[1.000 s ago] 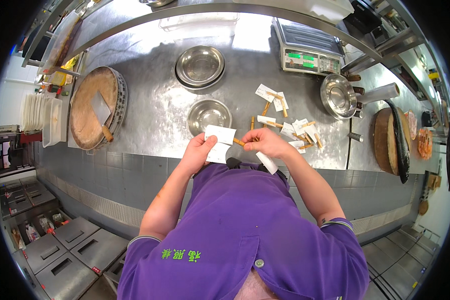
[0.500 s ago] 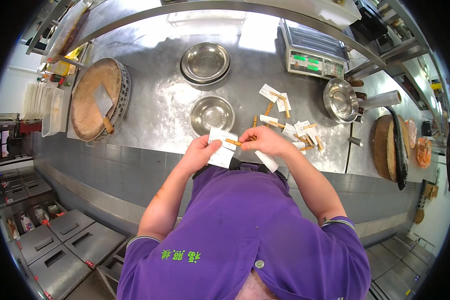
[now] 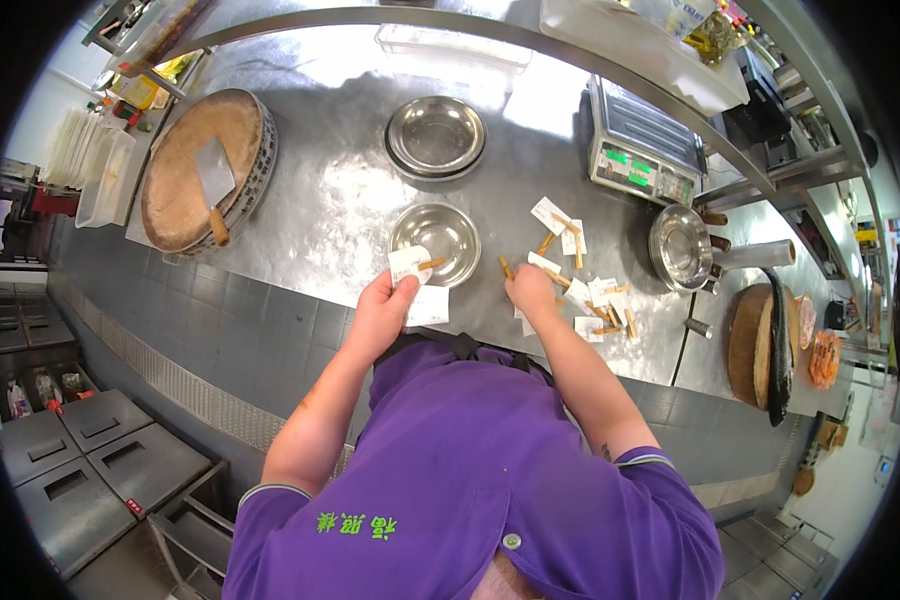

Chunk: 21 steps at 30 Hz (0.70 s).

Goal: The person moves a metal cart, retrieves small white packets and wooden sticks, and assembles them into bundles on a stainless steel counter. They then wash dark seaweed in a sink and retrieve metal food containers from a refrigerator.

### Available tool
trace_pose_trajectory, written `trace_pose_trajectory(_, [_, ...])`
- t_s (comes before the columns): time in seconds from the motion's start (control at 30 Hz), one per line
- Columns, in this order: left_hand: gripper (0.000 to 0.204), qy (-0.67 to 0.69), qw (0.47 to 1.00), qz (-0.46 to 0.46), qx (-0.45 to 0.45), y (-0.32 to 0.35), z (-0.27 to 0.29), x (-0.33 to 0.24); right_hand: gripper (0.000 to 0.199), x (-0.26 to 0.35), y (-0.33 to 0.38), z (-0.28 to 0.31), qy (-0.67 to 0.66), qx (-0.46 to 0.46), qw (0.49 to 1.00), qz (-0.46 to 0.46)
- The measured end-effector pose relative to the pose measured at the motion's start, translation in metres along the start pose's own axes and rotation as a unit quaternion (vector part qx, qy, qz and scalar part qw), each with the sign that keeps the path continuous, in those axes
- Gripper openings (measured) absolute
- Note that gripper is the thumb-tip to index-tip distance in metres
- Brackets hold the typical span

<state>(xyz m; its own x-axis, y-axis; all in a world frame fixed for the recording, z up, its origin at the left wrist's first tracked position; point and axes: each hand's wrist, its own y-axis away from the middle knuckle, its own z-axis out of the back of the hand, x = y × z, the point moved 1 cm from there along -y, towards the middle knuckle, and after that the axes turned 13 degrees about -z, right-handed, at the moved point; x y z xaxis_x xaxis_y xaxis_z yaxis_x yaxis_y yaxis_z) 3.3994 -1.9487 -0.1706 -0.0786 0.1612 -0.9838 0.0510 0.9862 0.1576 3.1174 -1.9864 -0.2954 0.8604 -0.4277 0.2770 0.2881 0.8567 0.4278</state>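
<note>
My left hand (image 3: 379, 312) pinches a white paper slip (image 3: 407, 265), its thumb pressed on the front. A wooden clothespin (image 3: 432, 264) sticks out from that slip's right side, over the near rim of a steel bowl (image 3: 460, 225). Another white slip (image 3: 428, 307) lies just below my left fingers. My right hand (image 3: 533, 292) is low at the table, its fingers curled closed around the lower end of another wooden clothespin (image 3: 506, 266). Beside it lie several white slips with clothespins, such as one paper slip (image 3: 548, 215) farther back. My right fingertips are partly hidden.
More steel bowls (image 3: 436, 136) stand farther back, and others (image 3: 681, 250) at right. A digital scale (image 3: 638, 172) stands at the back right. Left is a round chopping block (image 3: 185, 200) with a cleaver (image 3: 214, 175) on it. An overhead shelf edge (image 3: 450, 20) crosses the far side.
My right hand has left the clothespin at the left hand's slip and moved right and down to another clothespin on the table. The left hand keeps its slip. The view has shifted slightly.
</note>
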Motion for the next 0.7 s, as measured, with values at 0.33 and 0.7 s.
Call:
trace_pose_trajectory(0.33, [0.025,-0.006,1.0,-0.016,-0.014,-0.013,-0.011,-0.01,0.023,0.021,0.081,0.096,-0.361,0.278,0.889,0.042])
trace_pose_trajectory(0.7, [0.024,-0.061,0.992,0.009,0.115,-0.023,-0.032,-0.028,0.014,0.027,0.102,0.13,-0.366,0.319,0.87,0.082])
